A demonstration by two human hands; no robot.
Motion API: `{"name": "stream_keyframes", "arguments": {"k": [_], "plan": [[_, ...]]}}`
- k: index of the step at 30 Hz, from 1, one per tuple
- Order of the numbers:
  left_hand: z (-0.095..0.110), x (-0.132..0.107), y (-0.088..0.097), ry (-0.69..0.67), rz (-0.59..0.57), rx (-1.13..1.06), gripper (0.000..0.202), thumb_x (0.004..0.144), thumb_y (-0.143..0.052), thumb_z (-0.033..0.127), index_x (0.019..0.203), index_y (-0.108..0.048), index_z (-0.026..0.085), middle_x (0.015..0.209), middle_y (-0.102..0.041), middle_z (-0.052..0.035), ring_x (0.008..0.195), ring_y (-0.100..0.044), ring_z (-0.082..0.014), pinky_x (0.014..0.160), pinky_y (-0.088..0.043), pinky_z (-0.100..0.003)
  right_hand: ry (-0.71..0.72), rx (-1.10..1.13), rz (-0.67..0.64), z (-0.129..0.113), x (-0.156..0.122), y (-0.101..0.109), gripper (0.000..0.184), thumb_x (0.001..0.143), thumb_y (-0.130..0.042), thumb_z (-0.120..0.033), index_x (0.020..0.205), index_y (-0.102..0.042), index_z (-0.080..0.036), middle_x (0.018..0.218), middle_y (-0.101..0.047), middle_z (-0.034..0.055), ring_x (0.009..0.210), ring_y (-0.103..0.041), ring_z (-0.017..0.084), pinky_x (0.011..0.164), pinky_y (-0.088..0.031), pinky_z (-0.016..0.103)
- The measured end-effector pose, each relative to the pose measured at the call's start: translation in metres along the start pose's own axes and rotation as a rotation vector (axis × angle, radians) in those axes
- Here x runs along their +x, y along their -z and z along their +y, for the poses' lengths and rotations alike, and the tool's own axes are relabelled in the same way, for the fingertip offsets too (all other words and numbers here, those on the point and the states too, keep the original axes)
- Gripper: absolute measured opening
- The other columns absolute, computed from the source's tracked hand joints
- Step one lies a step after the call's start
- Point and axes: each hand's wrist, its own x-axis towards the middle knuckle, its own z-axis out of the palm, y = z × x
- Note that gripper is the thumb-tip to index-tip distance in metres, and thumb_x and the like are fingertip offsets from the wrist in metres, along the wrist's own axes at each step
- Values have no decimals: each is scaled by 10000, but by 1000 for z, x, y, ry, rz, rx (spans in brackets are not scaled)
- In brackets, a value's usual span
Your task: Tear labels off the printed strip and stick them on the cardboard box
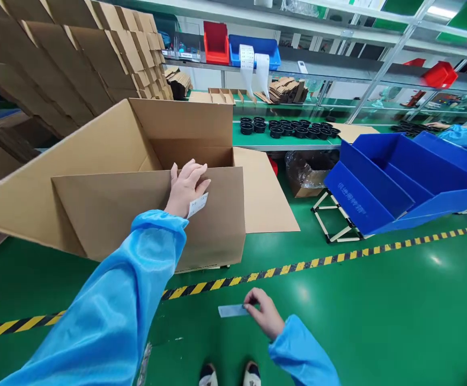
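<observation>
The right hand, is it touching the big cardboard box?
No, the right hand pinches a pale strip low above the green floor, apart from the cardboard box.

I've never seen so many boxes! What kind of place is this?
Probably a factory packing room: tall stacks of flat brown cardboard boxes, rows of round black parts on a green workbench, and long blue plastic bins.

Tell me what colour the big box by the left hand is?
The cardboard box is plain light brown, best seen in the head view.
</observation>
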Motion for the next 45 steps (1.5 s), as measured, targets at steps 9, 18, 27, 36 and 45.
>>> {"name": "stream_keyframes", "arguments": {"k": [9, 18, 27, 36, 45], "plan": [[39, -80, 46, -380, 301, 146, 621, 971, -624, 344, 1534, -369, 291, 1602, -413, -68, 1509, -322, -304, 1269, -132, -584, 369, 147, -54, -20, 115, 37, 372, 865, -672, -575, 857, -586, -213, 805, -593, 10, 754, -543, 163, 696, -455, 292], [16, -213, -44, 323, 142, -486, 255, 801, -711, 518, 878, -766, 282, 786, -748, -1, 637, -650, -172, 541, -506, -268, 604, 133, -23, -17, 150, 46, 391, 842, -710, -591, 841, -587, -221, 797, -595, 6, 755, -544, 168, 683, -477, 303], [14, -241, -109, 450, 46, -818, 281, 706, -751, 492, 751, -720, 217, 658, -656, 13, 498, -483, -117, 447, -369, -250, 721, 103, 24, -11, 155, 42, 395, 822, -731, -577, 863, -596, -208, 794, -579, -8, 735, -535, 144, 663, -465, 284], [14, -233, -130, 292, 366, -476, 198, 752, -681, 422, 636, -700, 264, 715, -652, -20, 768, -545, -218, 747, -432, -372, 752, 173, 315, -8, 169, 28, 467, 747, -758, -555, 963, -509, -224, 776, -624, -12, 705, -584, 154, 648, -499, 300], [12, -237, -148, 232, 531, -240, 195, 824, -675, 411, 695, -733, 276, 796, -627, -43, 839, -537, -248, 783, -413, -399, 753, 102, 532, -9, 173, 16, 385, 756, -715, -471, 946, -472, -240, 727, -637, -26, 659, -611, 168, 645, -519, 321]]}}
